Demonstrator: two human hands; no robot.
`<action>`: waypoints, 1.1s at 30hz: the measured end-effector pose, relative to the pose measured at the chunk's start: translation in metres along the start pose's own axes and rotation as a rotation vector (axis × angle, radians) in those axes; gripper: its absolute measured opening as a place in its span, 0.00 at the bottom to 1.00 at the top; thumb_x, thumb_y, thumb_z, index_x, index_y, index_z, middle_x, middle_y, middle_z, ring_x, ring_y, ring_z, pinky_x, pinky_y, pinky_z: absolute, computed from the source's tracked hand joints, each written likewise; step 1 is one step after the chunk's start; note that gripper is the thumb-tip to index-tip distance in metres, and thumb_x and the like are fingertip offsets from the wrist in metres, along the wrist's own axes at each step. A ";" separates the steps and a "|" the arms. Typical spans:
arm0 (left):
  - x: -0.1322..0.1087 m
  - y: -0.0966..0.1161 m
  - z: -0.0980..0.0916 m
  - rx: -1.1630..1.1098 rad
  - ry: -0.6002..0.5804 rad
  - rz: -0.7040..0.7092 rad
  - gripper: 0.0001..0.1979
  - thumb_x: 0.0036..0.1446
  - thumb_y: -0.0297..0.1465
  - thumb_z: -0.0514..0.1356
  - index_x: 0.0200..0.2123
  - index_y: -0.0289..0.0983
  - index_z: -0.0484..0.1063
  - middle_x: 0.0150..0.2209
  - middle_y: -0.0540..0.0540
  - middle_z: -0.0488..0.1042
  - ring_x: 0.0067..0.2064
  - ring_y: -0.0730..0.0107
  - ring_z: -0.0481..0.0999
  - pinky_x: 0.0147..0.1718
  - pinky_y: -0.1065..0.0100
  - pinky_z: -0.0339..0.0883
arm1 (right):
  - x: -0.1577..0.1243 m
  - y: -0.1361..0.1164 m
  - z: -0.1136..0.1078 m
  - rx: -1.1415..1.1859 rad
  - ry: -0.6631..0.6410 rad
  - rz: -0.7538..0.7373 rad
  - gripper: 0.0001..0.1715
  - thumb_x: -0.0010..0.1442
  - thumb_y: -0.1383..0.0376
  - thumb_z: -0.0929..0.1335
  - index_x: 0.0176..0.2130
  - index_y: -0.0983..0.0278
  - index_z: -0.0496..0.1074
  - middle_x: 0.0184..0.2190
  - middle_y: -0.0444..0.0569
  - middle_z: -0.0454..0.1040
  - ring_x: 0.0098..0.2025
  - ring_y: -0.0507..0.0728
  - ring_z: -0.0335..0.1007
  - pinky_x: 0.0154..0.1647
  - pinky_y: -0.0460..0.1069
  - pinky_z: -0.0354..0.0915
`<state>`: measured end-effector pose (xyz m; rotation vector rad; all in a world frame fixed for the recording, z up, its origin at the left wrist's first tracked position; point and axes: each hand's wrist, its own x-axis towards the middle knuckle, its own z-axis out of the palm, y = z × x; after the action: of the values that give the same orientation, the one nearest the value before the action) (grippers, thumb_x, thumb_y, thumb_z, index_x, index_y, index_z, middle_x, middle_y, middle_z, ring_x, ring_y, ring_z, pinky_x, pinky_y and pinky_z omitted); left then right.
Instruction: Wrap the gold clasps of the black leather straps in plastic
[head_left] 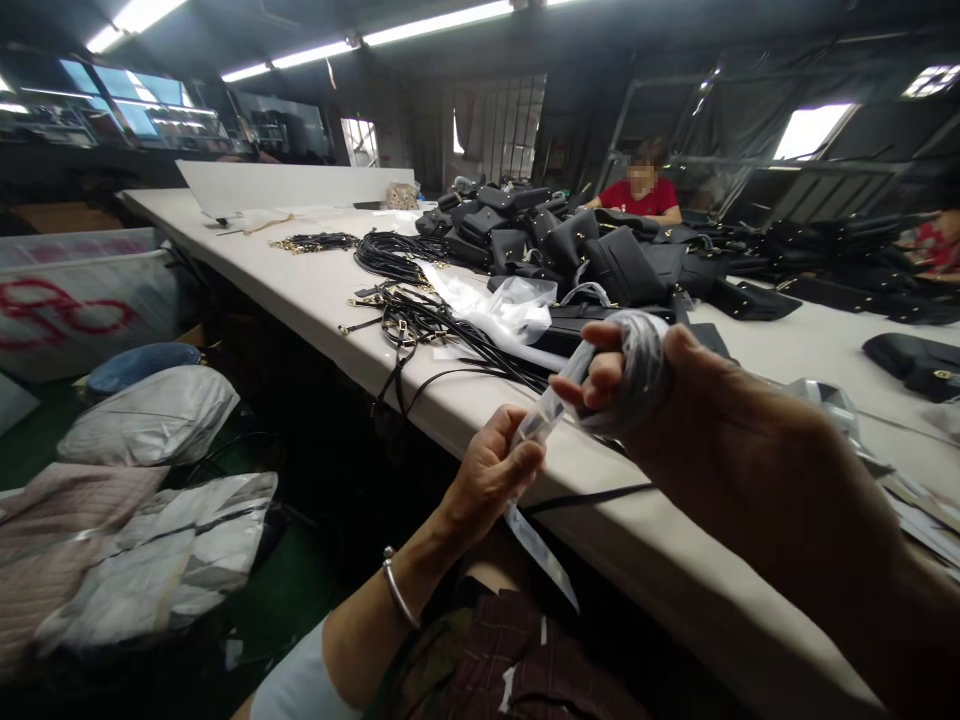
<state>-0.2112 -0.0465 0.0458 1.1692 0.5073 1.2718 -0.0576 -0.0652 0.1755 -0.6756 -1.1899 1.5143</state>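
A strip of clear plastic film (541, 563) runs between my hands, its loose end hanging below the table edge. My left hand (491, 465) is closed, pinching the strip between thumb and fingers. Around the fingers of my right hand (697, 400) the same plastic is wound in a thick bundle (641, 365); those fingers are curled. Just beyond my hands, black straps (480, 345) with gold buckles lie along the table edge. Crumpled clear plastic bags (502, 305) rest on top of them.
The long pale table (300, 300) carries a heap of black bags (555, 235) and coiled black straps (394, 250). A person in a red top (637, 197) sits across it; another person's red sleeve (937, 240) shows far right. Wrapped bundles (150, 415) lie on the floor left.
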 end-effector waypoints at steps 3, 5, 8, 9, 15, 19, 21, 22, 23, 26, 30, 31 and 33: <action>-0.002 0.001 0.019 0.019 -0.009 0.029 0.17 0.63 0.42 0.61 0.47 0.37 0.66 0.30 0.53 0.68 0.21 0.82 0.58 0.21 0.76 0.51 | 0.000 0.005 0.002 -0.186 0.077 -0.211 0.18 0.71 0.58 0.60 0.49 0.61 0.73 0.37 0.49 0.78 0.43 0.58 0.75 0.49 0.55 0.71; -0.001 0.001 0.029 -0.023 -0.100 -0.053 0.15 0.65 0.41 0.58 0.46 0.36 0.67 0.30 0.52 0.69 0.23 0.80 0.63 0.23 0.75 0.57 | 0.000 0.012 -0.002 -0.447 0.068 -0.395 0.16 0.70 0.59 0.61 0.53 0.60 0.69 0.40 0.49 0.77 0.47 0.59 0.74 0.50 0.56 0.70; -0.003 -0.001 0.035 -0.121 -0.283 -0.243 0.15 0.64 0.42 0.59 0.40 0.34 0.69 0.29 0.49 0.70 0.27 0.76 0.70 0.29 0.74 0.63 | 0.002 0.022 -0.020 -1.012 -0.064 -0.706 0.12 0.68 0.64 0.63 0.51 0.62 0.67 0.44 0.53 0.76 0.47 0.61 0.72 0.49 0.56 0.67; -0.005 -0.002 0.034 -0.154 -0.322 -0.305 0.16 0.64 0.43 0.59 0.38 0.33 0.70 0.29 0.47 0.71 0.28 0.74 0.72 0.30 0.73 0.64 | 0.004 0.026 -0.029 -1.201 -0.141 -0.756 0.10 0.67 0.66 0.63 0.48 0.63 0.67 0.43 0.54 0.76 0.45 0.61 0.72 0.47 0.56 0.66; -0.017 0.000 0.018 -0.176 -0.274 -0.591 0.20 0.59 0.47 0.62 0.40 0.33 0.72 0.22 0.55 0.63 0.19 0.81 0.58 0.18 0.76 0.51 | -0.004 0.048 -0.080 -1.677 -0.564 -0.577 0.08 0.63 0.72 0.61 0.33 0.62 0.64 0.27 0.47 0.68 0.26 0.54 0.58 0.28 0.50 0.53; -0.023 0.000 0.011 -0.057 -0.347 -0.595 0.18 0.57 0.40 0.67 0.44 0.35 0.71 0.23 0.57 0.63 0.20 0.82 0.55 0.19 0.77 0.48 | -0.017 0.049 -0.084 -1.374 -0.381 -0.350 0.08 0.66 0.65 0.63 0.33 0.63 0.66 0.29 0.48 0.70 0.28 0.54 0.61 0.30 0.50 0.57; -0.026 -0.009 0.010 -0.018 -0.347 -0.614 0.15 0.60 0.40 0.64 0.42 0.35 0.71 0.23 0.57 0.63 0.19 0.82 0.54 0.17 0.76 0.46 | -0.017 0.041 -0.079 -0.970 -0.087 -0.228 0.12 0.67 0.58 0.63 0.39 0.63 0.69 0.34 0.50 0.73 0.34 0.57 0.68 0.36 0.51 0.63; -0.028 -0.015 0.010 -0.031 -0.330 -0.625 0.15 0.61 0.41 0.62 0.41 0.35 0.70 0.22 0.57 0.62 0.18 0.82 0.53 0.17 0.75 0.44 | -0.015 0.035 -0.076 -0.732 0.069 -0.173 0.15 0.67 0.54 0.63 0.44 0.63 0.69 0.35 0.49 0.74 0.37 0.58 0.70 0.40 0.52 0.66; -0.030 -0.022 0.010 -0.062 -0.309 -0.634 0.15 0.62 0.42 0.61 0.40 0.35 0.70 0.21 0.57 0.61 0.18 0.82 0.51 0.16 0.74 0.42 | -0.012 0.030 -0.074 -0.506 0.207 -0.132 0.18 0.66 0.52 0.64 0.47 0.62 0.69 0.35 0.49 0.74 0.39 0.58 0.71 0.43 0.53 0.67; -0.035 -0.041 0.013 -0.162 -0.237 -0.617 0.16 0.62 0.43 0.60 0.41 0.35 0.69 0.20 0.58 0.60 0.17 0.83 0.48 0.16 0.73 0.40 | -0.004 0.022 -0.076 -0.143 0.413 -0.082 0.22 0.62 0.51 0.68 0.47 0.64 0.69 0.32 0.46 0.75 0.38 0.56 0.71 0.46 0.52 0.67; -0.037 -0.045 0.020 -0.180 -0.230 -0.598 0.18 0.61 0.44 0.61 0.41 0.35 0.69 0.20 0.58 0.60 0.16 0.83 0.48 0.16 0.73 0.39 | -0.011 0.033 -0.088 -0.472 0.345 -0.104 0.24 0.64 0.49 0.67 0.50 0.64 0.67 0.37 0.48 0.75 0.40 0.57 0.70 0.46 0.53 0.65; -0.037 -0.042 0.021 -0.185 -0.239 -0.599 0.18 0.60 0.44 0.62 0.41 0.34 0.69 0.19 0.58 0.59 0.16 0.83 0.47 0.16 0.73 0.39 | -0.015 0.038 -0.090 -0.634 0.296 -0.113 0.22 0.65 0.50 0.65 0.49 0.63 0.67 0.39 0.50 0.75 0.41 0.58 0.70 0.46 0.54 0.64; -0.034 -0.034 0.023 -0.196 -0.255 -0.601 0.18 0.61 0.44 0.61 0.42 0.34 0.69 0.19 0.59 0.58 0.16 0.83 0.46 0.16 0.73 0.38 | -0.024 0.048 -0.092 -0.965 0.161 -0.155 0.15 0.67 0.55 0.63 0.45 0.64 0.67 0.41 0.54 0.74 0.41 0.60 0.69 0.45 0.56 0.64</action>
<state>-0.1860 -0.0821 0.0152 0.9006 0.4831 0.6291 0.0119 -0.0555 0.0956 -1.2619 -1.7852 0.6678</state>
